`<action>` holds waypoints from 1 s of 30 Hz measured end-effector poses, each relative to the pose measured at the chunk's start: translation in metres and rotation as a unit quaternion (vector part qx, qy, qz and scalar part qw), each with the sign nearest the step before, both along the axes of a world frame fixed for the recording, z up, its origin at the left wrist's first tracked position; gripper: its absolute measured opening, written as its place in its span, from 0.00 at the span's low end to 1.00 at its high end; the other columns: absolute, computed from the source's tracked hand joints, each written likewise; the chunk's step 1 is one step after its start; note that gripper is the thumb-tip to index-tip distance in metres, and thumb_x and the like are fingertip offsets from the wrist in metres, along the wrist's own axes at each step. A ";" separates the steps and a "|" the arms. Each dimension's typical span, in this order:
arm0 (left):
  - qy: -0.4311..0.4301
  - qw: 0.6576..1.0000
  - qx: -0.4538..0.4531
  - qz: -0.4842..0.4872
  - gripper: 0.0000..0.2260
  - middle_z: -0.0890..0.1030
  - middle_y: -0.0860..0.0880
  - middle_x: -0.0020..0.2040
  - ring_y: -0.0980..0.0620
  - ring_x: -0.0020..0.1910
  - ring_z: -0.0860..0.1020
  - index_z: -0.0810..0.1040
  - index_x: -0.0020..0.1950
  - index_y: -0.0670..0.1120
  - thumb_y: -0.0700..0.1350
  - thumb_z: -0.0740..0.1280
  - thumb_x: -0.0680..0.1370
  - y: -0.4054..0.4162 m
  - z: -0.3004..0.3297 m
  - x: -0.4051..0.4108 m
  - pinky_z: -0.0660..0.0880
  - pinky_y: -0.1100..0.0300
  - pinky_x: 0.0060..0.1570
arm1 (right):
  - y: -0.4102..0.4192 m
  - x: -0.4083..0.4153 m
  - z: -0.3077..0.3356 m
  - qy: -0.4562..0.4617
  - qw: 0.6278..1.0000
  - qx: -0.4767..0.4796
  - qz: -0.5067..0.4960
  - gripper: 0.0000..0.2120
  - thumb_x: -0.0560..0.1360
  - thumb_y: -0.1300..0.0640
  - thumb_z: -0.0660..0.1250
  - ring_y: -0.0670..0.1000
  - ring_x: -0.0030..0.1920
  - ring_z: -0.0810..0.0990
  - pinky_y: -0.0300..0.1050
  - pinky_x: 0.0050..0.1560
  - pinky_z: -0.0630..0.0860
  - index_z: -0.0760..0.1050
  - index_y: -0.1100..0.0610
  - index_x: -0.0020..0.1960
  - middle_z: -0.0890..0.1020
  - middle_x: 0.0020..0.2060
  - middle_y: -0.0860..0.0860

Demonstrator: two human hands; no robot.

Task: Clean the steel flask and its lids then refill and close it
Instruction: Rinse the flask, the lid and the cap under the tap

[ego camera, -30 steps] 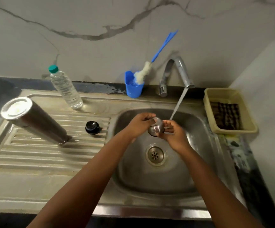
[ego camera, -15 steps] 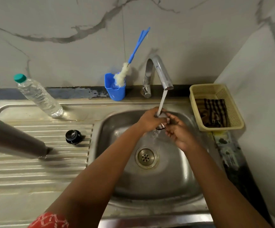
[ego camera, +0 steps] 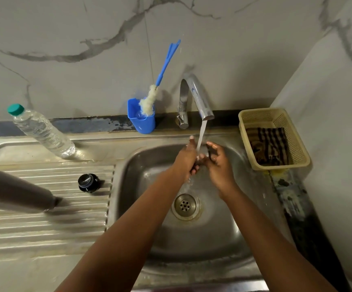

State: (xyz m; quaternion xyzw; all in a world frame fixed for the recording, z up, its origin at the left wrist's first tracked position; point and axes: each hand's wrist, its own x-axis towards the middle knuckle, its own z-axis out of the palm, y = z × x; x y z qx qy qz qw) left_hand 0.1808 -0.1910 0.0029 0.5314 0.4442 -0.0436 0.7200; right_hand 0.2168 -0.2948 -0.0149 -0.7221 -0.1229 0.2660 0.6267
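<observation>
Both hands are held together under the tap [ego camera: 196,98], inside the sink [ego camera: 223,239], in the running water [ego camera: 201,133]. The left hand [ego camera: 186,159] and the right hand [ego camera: 218,163] are curled around something small and dark between them; what it is, and whether it is gripped, cannot be told. The steel flask [ego camera: 13,186] is seen left of the tap on the ridged drainboard [ego camera: 44,228], with a black lid [ego camera: 88,182] just beside it, apart.
</observation>
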 end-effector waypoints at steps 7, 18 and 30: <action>-0.173 0.949 0.256 -0.066 0.11 0.80 0.49 0.43 0.55 0.34 0.78 0.74 0.60 0.49 0.53 0.59 0.83 -0.004 -0.028 -0.013 0.75 0.62 0.31 | 0.013 0.024 0.017 0.270 0.960 0.052 -0.061 0.07 0.79 0.59 0.65 0.51 0.39 0.85 0.44 0.32 0.80 0.79 0.59 0.54 0.84 0.47 0.57; -0.047 0.998 -0.033 -0.008 0.25 0.76 0.49 0.32 0.56 0.30 0.70 0.77 0.46 0.49 0.65 0.50 0.82 0.008 -0.011 -0.014 0.65 0.62 0.31 | 0.010 -0.003 0.000 -0.177 0.978 -0.078 0.084 0.20 0.81 0.59 0.61 0.44 0.51 0.82 0.41 0.50 0.80 0.68 0.50 0.72 0.82 0.52 0.47; -0.086 0.983 -0.122 0.106 0.27 0.74 0.49 0.31 0.55 0.28 0.72 0.80 0.39 0.47 0.64 0.52 0.82 0.009 -0.016 0.001 0.68 0.61 0.35 | 0.006 0.002 0.005 -0.300 0.936 -0.115 0.141 0.20 0.81 0.57 0.62 0.49 0.53 0.82 0.46 0.51 0.80 0.66 0.52 0.73 0.83 0.54 0.52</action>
